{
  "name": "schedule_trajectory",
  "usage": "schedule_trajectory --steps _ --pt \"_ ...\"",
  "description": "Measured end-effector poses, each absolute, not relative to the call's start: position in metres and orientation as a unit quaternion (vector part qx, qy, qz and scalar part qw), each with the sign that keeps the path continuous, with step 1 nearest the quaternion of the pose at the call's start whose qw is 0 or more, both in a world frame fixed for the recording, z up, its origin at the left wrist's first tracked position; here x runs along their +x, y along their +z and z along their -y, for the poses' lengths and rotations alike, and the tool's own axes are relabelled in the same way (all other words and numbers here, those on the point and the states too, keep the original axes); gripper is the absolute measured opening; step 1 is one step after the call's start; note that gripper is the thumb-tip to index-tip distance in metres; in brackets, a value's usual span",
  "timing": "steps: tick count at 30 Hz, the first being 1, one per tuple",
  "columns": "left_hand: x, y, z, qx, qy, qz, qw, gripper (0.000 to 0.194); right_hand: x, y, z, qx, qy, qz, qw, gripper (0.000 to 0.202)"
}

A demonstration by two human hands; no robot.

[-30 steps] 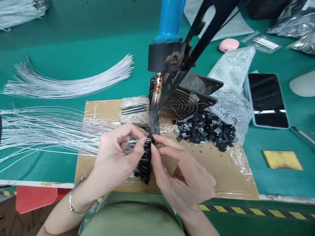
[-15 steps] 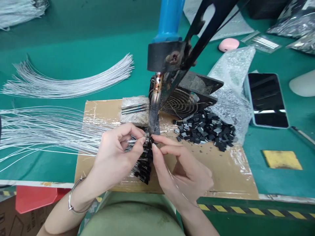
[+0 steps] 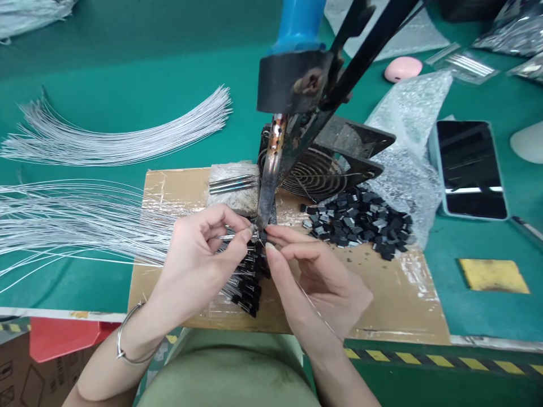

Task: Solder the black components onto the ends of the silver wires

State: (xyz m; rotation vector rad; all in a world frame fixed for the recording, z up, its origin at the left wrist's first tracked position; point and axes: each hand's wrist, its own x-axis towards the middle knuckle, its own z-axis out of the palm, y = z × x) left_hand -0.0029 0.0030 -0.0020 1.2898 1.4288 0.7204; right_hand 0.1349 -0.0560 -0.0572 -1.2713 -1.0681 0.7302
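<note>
My left hand (image 3: 207, 254) pinches a thin wire end just below the tip of a blue-handled soldering iron (image 3: 267, 189). Thumb and index finger of my right hand (image 3: 316, 277) are closed on a thin solder wire (image 3: 316, 311), which runs back across the palm to the wrist. Both sets of fingertips nearly meet at the iron's tip; the small piece between them is mostly hidden. Beneath them lies a row of black connectors (image 3: 250, 288) on white wires (image 3: 85, 226) that stretch left.
Cardboard (image 3: 360, 305) covers the bench front. Behind it are a black fan (image 3: 318, 172) and a pad with metal rods (image 3: 233, 200). Loose black connectors (image 3: 360, 220), bubble wrap (image 3: 407, 147), a phone (image 3: 470, 169) and a yellow sponge (image 3: 494, 275) sit right. Another wire bundle (image 3: 127, 147) lies back left.
The view has shifted slightly, so the iron and the things at the right appear further right. Both hands keep their pinch at the tip, with the right fingers a little further right.
</note>
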Motion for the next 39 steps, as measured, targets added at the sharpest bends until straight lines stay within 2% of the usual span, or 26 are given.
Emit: schedule_trajectory --steps 16,23,28,30,32,34,36,39 --pt "-0.003 -0.005 -0.003 0.54 0.324 -0.587 0.509 0.01 0.136 -0.055 0.057 -0.549 0.344 0.451 0.614 0.016" --pt "-0.006 -0.008 0.0 0.58 0.294 -0.588 0.481 0.01 0.135 -0.056 0.058 -0.546 0.359 0.444 0.613 0.014" --pt "-0.024 -0.015 0.011 0.685 0.243 -0.575 0.375 0.012 0.15 -0.058 0.058 -0.615 0.311 0.363 0.627 0.007" --pt "-0.031 -0.019 0.017 0.713 0.266 -0.556 0.334 0.013 0.166 -0.063 0.058 -0.623 0.305 0.315 0.647 0.021" --pt "-0.036 -0.021 0.023 0.728 0.29 -0.545 0.299 0.013 0.184 -0.071 0.059 -0.606 0.304 0.277 0.681 0.026" --pt "-0.042 -0.022 0.026 0.736 0.31 -0.537 0.273 0.014 0.2 -0.079 0.06 -0.612 0.314 0.242 0.685 0.046" --pt "-0.05 -0.022 0.02 0.746 0.324 -0.533 0.232 0.012 0.211 -0.086 0.06 -0.64 0.294 0.229 0.671 0.052" --pt "-0.071 -0.025 -0.012 0.781 0.303 -0.542 0.076 0.01 0.216 -0.092 0.06 -0.656 0.282 0.248 0.655 0.055"
